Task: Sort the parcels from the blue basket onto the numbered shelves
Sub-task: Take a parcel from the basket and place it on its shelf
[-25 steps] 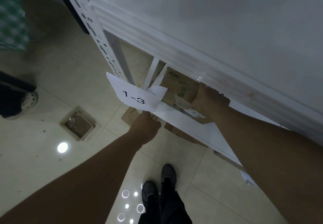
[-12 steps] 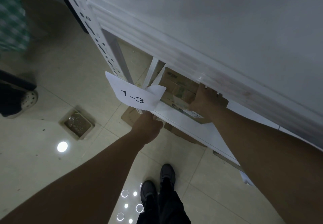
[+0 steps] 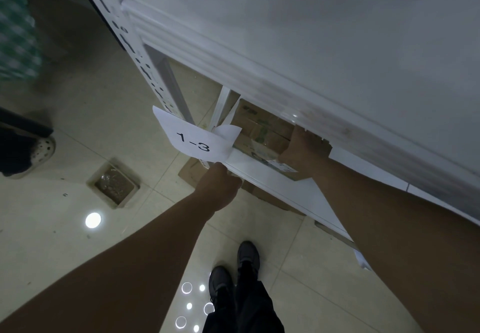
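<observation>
- The cardboard parcel (image 3: pixel 259 132) is lying on the white shelf board (image 3: pixel 272 184), tucked beneath the front lip of the upper shelf (image 3: pixel 298 47); green print is showing on its face.
- The right grip (image 3: pixel 302 148) is resting on the parcel's right end, with the fingers bending over its top. The fingertips are running under the upper shelf's lip, so how far they are closing is hard to see, but the hand is holding the parcel.
- The rest of the parcel is stretching out to the left of the right grip.
- The left grip (image 3: pixel 220 187) is sitting lower and to the left of the right grip, touching the front edge of the shelf board. Its back is facing the camera and its fingers are curling away from view; I cannot tell whether they are holding anything.
- A paper label (image 3: pixel 197 141) reading "1-3" is hanging just above the left grip, its lower edge meeting the knuckles.
- A white perforated upright (image 3: pixel 145 54) is rising above and to the left of the label.
- More brown boxes (image 3: pixel 191 174) are showing under the shelf board, just beside the left grip.
- The person's dark shoes (image 3: pixel 233 267) are standing on the tiled floor (image 3: pixel 91 114), well below both grips.
- A square floor drain (image 3: pixel 114 186) is lying to the left of the left grip.
</observation>
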